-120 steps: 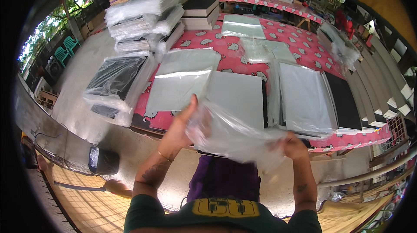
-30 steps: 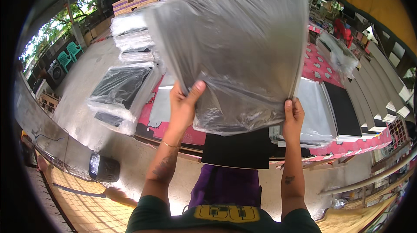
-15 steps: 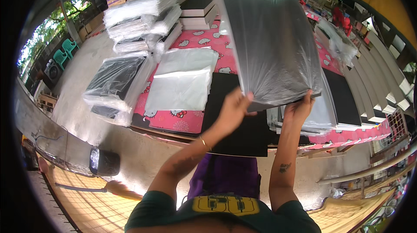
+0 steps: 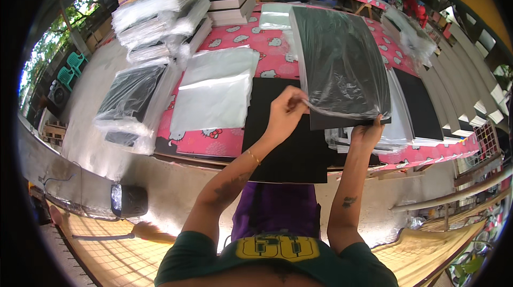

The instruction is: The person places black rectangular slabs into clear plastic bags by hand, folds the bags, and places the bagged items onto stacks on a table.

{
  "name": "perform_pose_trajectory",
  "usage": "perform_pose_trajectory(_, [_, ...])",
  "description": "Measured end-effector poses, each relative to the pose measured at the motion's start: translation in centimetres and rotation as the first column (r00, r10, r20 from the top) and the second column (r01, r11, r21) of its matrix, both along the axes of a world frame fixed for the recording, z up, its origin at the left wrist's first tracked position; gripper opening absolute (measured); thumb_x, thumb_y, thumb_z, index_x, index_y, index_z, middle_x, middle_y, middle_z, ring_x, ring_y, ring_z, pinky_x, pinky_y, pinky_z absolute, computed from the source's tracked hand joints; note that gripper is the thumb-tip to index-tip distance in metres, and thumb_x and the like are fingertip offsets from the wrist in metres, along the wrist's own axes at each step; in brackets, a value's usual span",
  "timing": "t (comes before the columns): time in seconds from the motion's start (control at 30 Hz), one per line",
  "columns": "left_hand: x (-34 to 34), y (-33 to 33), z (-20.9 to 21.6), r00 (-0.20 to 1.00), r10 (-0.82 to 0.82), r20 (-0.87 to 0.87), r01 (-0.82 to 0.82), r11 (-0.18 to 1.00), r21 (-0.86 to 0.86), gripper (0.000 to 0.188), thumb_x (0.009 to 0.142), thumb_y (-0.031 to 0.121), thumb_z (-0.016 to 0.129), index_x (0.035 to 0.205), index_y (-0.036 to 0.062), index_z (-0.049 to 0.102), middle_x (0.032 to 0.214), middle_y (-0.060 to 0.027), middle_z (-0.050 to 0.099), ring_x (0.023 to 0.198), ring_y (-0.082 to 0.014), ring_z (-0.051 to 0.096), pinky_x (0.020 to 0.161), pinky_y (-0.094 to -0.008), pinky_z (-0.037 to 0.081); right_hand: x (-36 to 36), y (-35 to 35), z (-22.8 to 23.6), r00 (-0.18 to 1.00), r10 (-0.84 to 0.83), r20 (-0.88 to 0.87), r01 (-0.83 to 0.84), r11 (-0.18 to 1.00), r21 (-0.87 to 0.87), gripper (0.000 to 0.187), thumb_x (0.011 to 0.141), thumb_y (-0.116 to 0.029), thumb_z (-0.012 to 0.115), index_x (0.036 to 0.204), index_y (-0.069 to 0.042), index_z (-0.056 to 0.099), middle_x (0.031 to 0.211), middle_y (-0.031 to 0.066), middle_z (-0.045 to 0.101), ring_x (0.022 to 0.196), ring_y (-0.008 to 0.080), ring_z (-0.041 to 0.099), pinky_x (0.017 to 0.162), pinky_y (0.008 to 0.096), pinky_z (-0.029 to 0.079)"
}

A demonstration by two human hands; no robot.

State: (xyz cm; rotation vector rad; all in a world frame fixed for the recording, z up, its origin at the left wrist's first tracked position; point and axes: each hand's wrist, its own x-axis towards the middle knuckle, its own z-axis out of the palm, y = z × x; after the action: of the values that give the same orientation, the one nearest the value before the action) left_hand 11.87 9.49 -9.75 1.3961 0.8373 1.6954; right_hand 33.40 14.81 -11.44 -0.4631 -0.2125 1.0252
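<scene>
A black board (image 4: 344, 122) sits mostly inside a clear plastic bag (image 4: 342, 62), with a bare strip along its near edge. My left hand (image 4: 287, 108) pinches the bag's rim at the near left corner. At the near right corner, my right hand (image 4: 366, 133) supports the board from below, thumb on top. Beneath my left forearm lies another large black panel (image 4: 283, 156) at the table's front edge. A pile of flat clear plastic bags (image 4: 214, 94) is left of it. Under the held board, more plastic-wrapped pieces (image 4: 342, 140) are partly hidden.
Wrapped black boards (image 4: 131, 97) and a tall wrapped stack (image 4: 160, 17) stand at the left. Unwrapped thick boards (image 4: 230, 6) are behind. White-edged stacks (image 4: 454, 94) line the right. A pink patterned cloth (image 4: 214, 145) covers the table; a dark bin (image 4: 128, 200) stands below.
The bagged board has tilted down flatter, and its plastic now clings closer to the black surface. My left hand has moved from an open reach to pinching the bag's rim.
</scene>
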Motion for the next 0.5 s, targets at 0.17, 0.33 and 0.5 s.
perform_pose_trajectory(0.17, [2.3,-3.4,-2.2,0.957,0.189,-0.218,-0.144,0.968,0.205,0.014,0.083,-0.012,0.054,0.091,-0.0007,0.055,0.082,-0.0069,0.059,0.075,-0.0120,0.061,0.067,-0.0243,0.050,2.3,0.3,0.7,0.999,-0.039,-0.023,0.039,0.999,-0.015,0.021,0.098,-0.014,0.044,0.115,-0.002,0.043,0.119,0.0155,0.052,0.105,0.0256,0.054,0.100,0.0437,0.044])
perform_pose_trajectory(0.33, [4.0,-7.7,-2.8,0.869,0.249,-0.428,-0.114,0.942,0.316,0.010,0.074,-0.006,0.063,0.080,0.0019,0.059,0.076,-0.0098,0.061,0.069,-0.0197,0.062,0.062,-0.0277,0.049,2.2,1.1,0.5,0.985,-0.146,-0.088,0.149,0.988,0.036,0.020,0.098,-0.015,0.043,0.113,-0.002,0.042,0.119,0.0157,0.051,0.104,0.0263,0.054,0.097,0.0439,0.046])
perform_pose_trajectory(0.5, [-4.2,-5.9,-1.6,0.674,0.445,-0.590,-0.488,0.867,0.097,0.018,0.080,0.010,0.064,0.096,0.0024,0.062,0.095,-0.0154,0.063,0.084,-0.0312,0.062,0.074,-0.0375,0.049,7.0,1.9,0.4,0.962,-0.271,0.032,0.273,0.955,-0.118,0.036,0.097,-0.014,0.043,0.129,-0.001,0.033,0.130,0.0194,0.044,0.112,0.0291,0.052,0.100,0.0450,0.043])
